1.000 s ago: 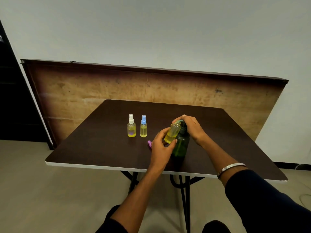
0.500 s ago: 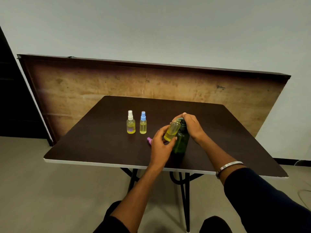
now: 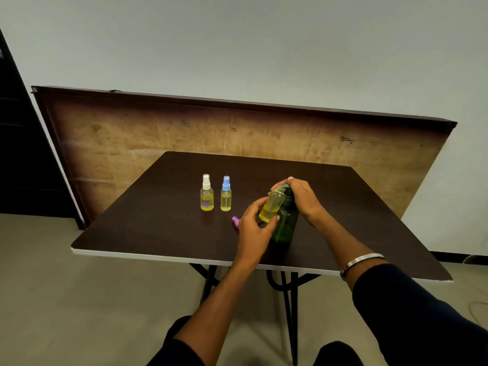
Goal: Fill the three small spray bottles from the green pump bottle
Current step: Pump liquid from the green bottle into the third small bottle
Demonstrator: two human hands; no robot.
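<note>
Right then, the left hand [image 3: 254,228] pinched an uncapped small bottle [image 3: 273,207] of yellow liquid, tilted with its mouth against the pump head of the green bottle [image 3: 285,225]. Over that head the right hand [image 3: 301,199] curled its fingers, pressing down. Just left of the grip lay a purple cap [image 3: 235,222]; farther left stood a white-capped bottle [image 3: 206,194] and a blue-capped bottle [image 3: 226,196] on the table [image 3: 158,215].

A dark table [image 3: 158,228] carries two capped spray bottles [image 3: 207,192] [image 3: 226,194], a purple cap [image 3: 235,222] and the green pump bottle [image 3: 285,225].
</note>
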